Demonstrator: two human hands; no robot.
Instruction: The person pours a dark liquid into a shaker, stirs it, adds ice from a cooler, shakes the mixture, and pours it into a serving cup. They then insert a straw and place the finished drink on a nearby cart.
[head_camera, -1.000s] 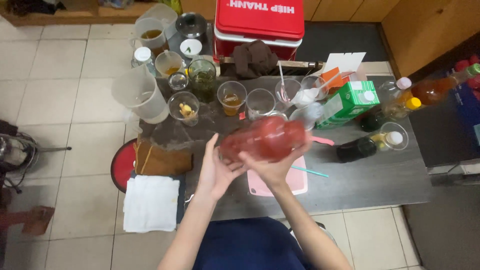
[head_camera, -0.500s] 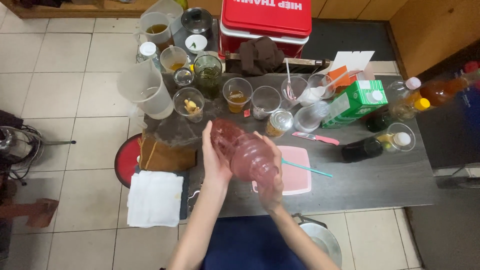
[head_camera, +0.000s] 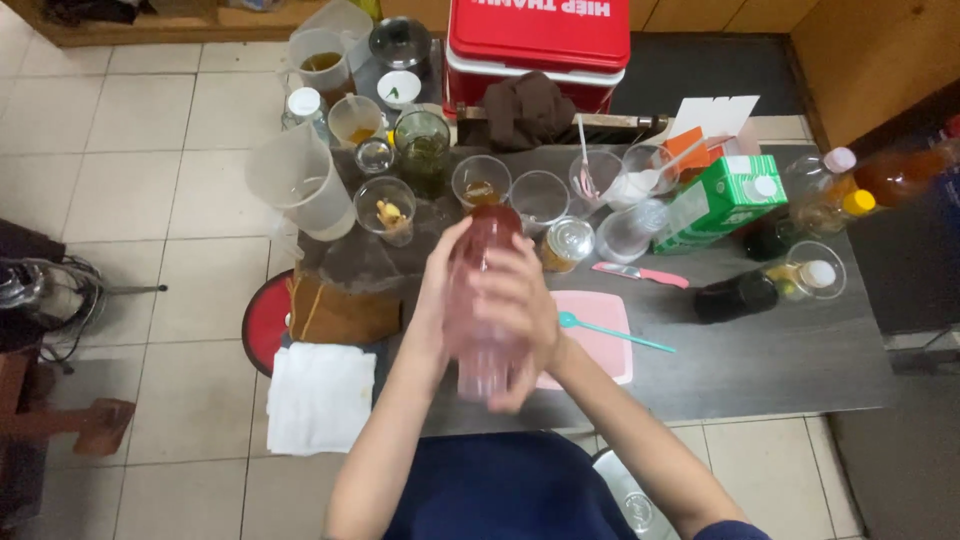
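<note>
Pink shaker bottle held upright over the grey table, left hand and right hand both wrapped closed around it.

We've only got one view here, a head-worn camera looking pretty much straight down from above the person's own lap and forearms. It faces forward over the dark table, so the near edge sits low in the frame and the far side, where the red cooler stands, runs along the top. It's fairly close: both hands, left hand and right hand, sit dead centre and look a bit blurred. The framing is wide enough that we catch tiled floor on the left and a wooden wall at top right. No second view to overlap with.
</note>
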